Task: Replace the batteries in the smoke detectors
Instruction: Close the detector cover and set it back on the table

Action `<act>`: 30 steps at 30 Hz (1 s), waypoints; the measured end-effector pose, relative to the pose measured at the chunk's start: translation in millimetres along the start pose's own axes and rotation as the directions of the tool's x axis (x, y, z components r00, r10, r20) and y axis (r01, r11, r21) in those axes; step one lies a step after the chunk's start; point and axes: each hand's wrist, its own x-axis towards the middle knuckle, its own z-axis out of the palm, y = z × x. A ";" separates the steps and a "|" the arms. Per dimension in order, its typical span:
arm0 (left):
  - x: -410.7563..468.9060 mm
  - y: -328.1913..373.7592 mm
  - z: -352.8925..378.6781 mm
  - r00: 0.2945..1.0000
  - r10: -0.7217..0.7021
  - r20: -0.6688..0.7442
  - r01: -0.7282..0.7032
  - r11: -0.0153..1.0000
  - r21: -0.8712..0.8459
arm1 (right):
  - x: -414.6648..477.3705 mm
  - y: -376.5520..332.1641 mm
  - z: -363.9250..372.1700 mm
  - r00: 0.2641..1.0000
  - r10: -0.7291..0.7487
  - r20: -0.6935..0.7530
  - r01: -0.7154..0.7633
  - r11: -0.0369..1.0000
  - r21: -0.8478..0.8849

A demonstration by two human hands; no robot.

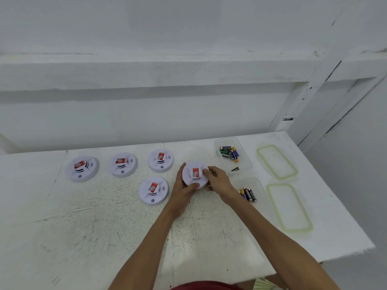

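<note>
From the head camera, the held detector (195,174) sat between the two hands, face and red sticker up. The left hand (183,186) wrapped its left and near rim, thumb curled over the near edge. The right hand (217,179) gripped the right rim with bent fingers. Neither hand was nearer; both had it. Whether it rested on the surface (104,227) or was just lifted I cannot tell.

It was a round disc with no long axis, so the coming move likely turned on its flat faces. The battery bay was probably underneath, calling for a twist or a flip.

The spare batteries (248,194) lay in the near tub (259,183) just beside the right forearm. More lay in the far tub (219,142) beyond, all on the right hand's side.

The detector's shell looked like smooth, hard white plastic with ribbed vents. Four other detectors (154,190) matched it. The tubs were clear and thin-walled, and the surface was scuffed, painted white.
</note>
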 end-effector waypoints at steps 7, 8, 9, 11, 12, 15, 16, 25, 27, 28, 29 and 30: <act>0.8 1.4 -2.1 0.993 -0.114 -0.010 0.111 0.979 -0.171 | -0.6 11.1 1.2 0.997 0.070 -0.029 -0.066 0.992 0.109; 1.4 0.4 -2.3 0.992 -0.126 -0.009 0.123 0.979 -0.166 | -1.3 12.6 1.2 0.997 0.072 -0.033 -0.067 0.990 0.126; 2.5 -0.2 -2.4 0.990 -0.138 -0.016 0.133 0.978 -0.162 | -1.8 14.4 1.6 0.997 0.074 -0.038 -0.068 0.987 0.143; 4.2 -0.7 -3.3 0.989 -0.150 -0.014 0.145 0.975 -0.167 | -3.1 16.7 3.8 0.996 0.072 -0.052 -0.062 0.985 0.163; 5.0 -1.1 -4.1 0.988 -0.151 -0.009 0.147 0.973 -0.177 | -3.0 17.7 5.2 0.996 0.067 -0.061 -0.055 0.984 0.169; 5.8 -1.9 -4.6 0.987 -0.163 -0.003 0.158 0.964 -0.214 | -2.6 21.3 8.1 0.996 0.030 -0.087 -0.015 0.986 0.164; 5.8 -2.1 -4.4 0.986 -0.165 0.000 0.161 0.962 -0.222 | -2.2 22.7 8.1 0.995 0.021 -0.093 -0.006 0.988 0.155; 5.2 -0.8 -2.7 0.984 -0.180 0.003 0.173 0.945 -0.279 | 2.9 31.2 8.1 0.995 -0.010 -0.101 0.020 0.994 0.106; 4.6 0.0 -1.9 0.983 -0.183 0.000 0.176 0.941 -0.288 | 2.6 31.1 7.1 0.995 -0.013 -0.101 0.024 0.994 0.104; 4.5 0.8 -1.5 0.982 -0.187 -0.002 0.178 0.940 -0.290 | 2.6 31.0 6.9 0.995 -0.012 -0.100 0.023 0.994 0.107; 4.3 1.4 -1.4 0.982 -0.190 -0.003 0.181 0.940 -0.290 | 2.6 30.9 6.8 0.995 -0.010 -0.100 0.021 0.994 0.110; 4.4 1.2 -1.5 0.982 -0.191 -0.001 0.183 0.939 -0.291 | 2.4 30.8 6.4 0.995 -0.008 -0.098 0.019 0.993 0.116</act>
